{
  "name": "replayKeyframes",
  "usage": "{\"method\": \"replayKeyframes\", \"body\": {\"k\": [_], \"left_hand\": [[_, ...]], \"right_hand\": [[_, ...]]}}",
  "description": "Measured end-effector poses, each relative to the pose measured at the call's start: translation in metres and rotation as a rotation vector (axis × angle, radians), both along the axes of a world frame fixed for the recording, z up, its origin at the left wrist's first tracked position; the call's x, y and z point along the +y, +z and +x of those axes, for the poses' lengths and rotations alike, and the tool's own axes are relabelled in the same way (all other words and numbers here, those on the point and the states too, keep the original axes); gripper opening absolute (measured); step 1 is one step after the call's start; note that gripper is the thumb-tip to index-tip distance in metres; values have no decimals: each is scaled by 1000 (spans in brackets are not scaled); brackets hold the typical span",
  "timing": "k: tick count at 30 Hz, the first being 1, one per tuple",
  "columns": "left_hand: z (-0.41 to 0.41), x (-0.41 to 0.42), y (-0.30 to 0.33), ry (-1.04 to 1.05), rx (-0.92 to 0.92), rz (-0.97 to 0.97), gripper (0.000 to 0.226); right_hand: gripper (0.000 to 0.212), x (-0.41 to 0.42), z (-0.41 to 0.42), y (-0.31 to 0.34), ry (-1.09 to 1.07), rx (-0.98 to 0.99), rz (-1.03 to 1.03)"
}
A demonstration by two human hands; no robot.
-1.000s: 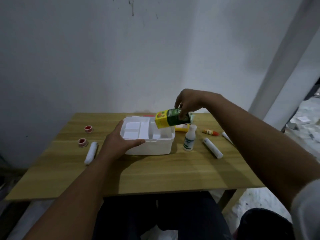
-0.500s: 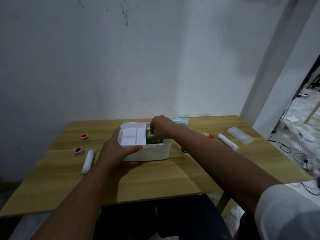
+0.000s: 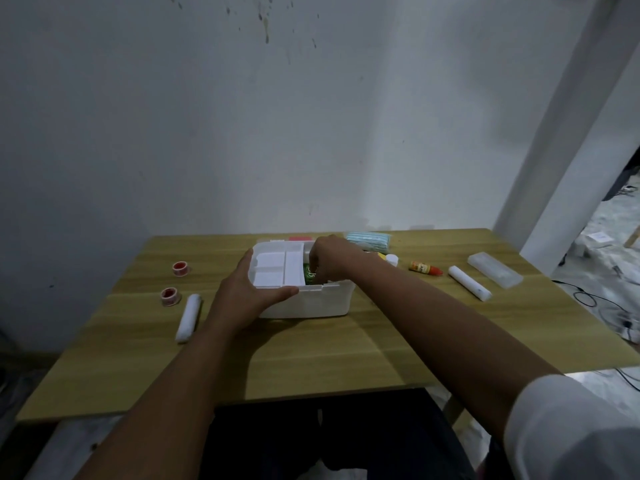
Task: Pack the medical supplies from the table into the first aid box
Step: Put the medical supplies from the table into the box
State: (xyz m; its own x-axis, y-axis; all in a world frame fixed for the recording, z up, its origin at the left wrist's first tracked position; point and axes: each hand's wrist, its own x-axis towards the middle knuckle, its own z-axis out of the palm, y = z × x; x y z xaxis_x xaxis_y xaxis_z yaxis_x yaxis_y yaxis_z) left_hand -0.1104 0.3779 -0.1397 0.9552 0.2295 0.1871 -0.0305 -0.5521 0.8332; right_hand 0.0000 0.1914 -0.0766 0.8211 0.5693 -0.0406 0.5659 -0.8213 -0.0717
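Note:
The white first aid box (image 3: 322,301) stands open at the table's middle, with a white divided tray (image 3: 277,268) across its left half. My left hand (image 3: 247,296) grips the box's left front corner. My right hand (image 3: 332,259) reaches down into the right half, fingers closed on the green carton (image 3: 309,276), which sits mostly inside the box. On the table lie two red tape rolls (image 3: 180,268) (image 3: 170,296), a white bandage roll (image 3: 189,317) at left, another bandage roll (image 3: 469,287), a small orange bottle (image 3: 424,268) and a clear case (image 3: 494,274) at right.
A pack of blue masks (image 3: 367,240) and a white bottle cap (image 3: 392,259) sit behind my right arm. A pink item (image 3: 300,238) lies behind the box. The wall runs along the table's far edge (image 3: 207,236). Cables trail on the floor at right (image 3: 599,303).
My right hand carried the green carton from above the box down into its right half. The view shifted, showing more of the table's right side. My left hand stayed on the box.

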Motion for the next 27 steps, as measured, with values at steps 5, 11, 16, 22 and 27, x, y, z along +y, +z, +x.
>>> {"method": "replayKeyframes", "body": {"k": [5, 11, 16, 22, 27], "left_hand": [[-2, 1, 2, 2, 20, 4, 129], [-2, 3, 2, 5, 44, -9, 134], [0, 4, 0, 17, 59, -10, 141], [0, 4, -2, 34, 70, -5, 140], [1, 2, -2, 54, 30, 12, 134]], "right_hand": [[15, 8, -2, 0, -17, 35, 59], [31, -34, 6, 41, -109, 137, 435], [12, -129, 40, 63, -337, -149, 561], [19, -260, 58, 17, -740, -184, 342], [35, -309, 40, -17, -970, 30, 188]]}}
